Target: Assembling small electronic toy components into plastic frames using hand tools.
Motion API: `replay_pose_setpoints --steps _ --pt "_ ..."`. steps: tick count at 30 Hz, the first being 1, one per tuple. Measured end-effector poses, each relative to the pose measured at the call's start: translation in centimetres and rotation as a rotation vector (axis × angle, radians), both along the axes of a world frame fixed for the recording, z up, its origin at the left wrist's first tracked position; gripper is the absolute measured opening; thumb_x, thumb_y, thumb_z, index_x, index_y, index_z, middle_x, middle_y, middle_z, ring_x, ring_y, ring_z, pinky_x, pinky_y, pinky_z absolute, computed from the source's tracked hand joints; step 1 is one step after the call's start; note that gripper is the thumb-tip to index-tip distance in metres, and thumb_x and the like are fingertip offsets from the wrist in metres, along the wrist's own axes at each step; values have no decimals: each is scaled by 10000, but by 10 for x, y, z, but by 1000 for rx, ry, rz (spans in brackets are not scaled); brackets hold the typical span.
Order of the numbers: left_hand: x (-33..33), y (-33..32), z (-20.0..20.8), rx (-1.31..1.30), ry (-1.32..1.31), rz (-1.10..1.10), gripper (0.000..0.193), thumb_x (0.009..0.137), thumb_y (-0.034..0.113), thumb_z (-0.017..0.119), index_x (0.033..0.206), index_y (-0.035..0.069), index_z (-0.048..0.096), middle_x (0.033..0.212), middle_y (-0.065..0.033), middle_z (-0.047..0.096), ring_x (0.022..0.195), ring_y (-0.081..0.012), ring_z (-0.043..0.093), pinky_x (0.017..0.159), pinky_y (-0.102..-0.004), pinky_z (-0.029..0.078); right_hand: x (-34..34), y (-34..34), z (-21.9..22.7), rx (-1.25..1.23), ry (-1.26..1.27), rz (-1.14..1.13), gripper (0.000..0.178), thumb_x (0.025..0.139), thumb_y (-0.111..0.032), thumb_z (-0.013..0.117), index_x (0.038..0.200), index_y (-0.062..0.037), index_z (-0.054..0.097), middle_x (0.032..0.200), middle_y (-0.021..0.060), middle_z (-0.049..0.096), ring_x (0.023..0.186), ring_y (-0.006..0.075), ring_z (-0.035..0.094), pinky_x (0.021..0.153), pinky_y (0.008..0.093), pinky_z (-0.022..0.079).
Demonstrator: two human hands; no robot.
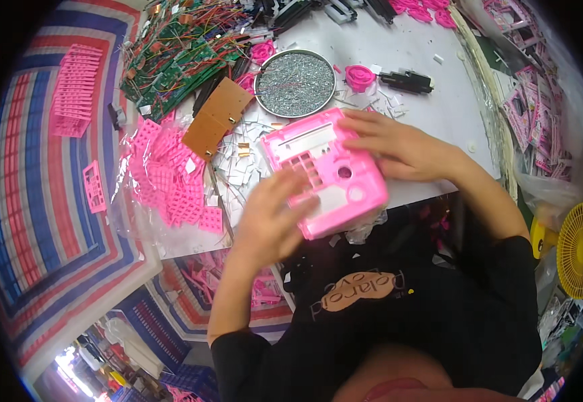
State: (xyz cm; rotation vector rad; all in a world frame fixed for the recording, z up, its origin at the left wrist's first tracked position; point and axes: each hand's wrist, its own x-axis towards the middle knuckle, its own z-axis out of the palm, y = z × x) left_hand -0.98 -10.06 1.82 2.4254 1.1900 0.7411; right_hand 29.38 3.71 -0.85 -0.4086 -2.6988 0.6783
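Note:
A pink plastic casing [370, 179] with a round hole, small square openings and pale panels lies tilted at the table's front edge, before my body. My right hand [398, 144] grips its upper right side, fingers over the rim. Over the casing's left side is my left hand [268, 221], smeared by motion; its fingers reach the small openings, and whether they grip anything is unclear. Just beyond the casing stands a round tin [296, 84] full of small silvery screws.
Pink keypad-like pieces [170, 177] heap up at left beside a brown board [217, 117]. Green circuit boards with wires [177, 63] pile behind them. White bits [241, 151] are scattered midway. A pink coil [360, 78] and black part [406, 82] lie behind; a yellow fan [578, 251] stands right.

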Motion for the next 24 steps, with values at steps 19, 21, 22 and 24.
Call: replay_pose_setpoints --steps 19,21,22,24 --pt "50 -7 -20 -160 88 91 550 808 170 762 1335 80 636 1402 -147 591 1293 -366 543 1086 -498 407 21 -12 -1 -373 202 -471 333 919 -182 688 1209 -17 690 1215 149 689 1082 318 659 907 397 531" --pt "50 -4 -23 -179 26 95 535 802 168 765 1316 77 650 1385 -143 606 1285 -360 550 1074 -494 413 43 19 7 -387 215 -906 214 924 -137 664 1077 -1 726 967 120 755 809 256 728 724 318 560" --pt "51 -4 -22 -179 17 103 529 799 166 766 1308 76 655 1379 -142 611 1282 -359 552 1067 -492 415 56 39 3 -170 151 -929 201 913 -134 656 1069 -33 733 971 133 750 820 264 721 732 347 554" --pt "52 -2 -23 -176 3 105 519 793 163 769 1293 73 665 1367 -140 620 1276 -357 557 1055 -489 421 67 66 5 27 97 -933 206 902 -143 650 1061 -43 735 944 139 745 809 280 713 739 375 551"
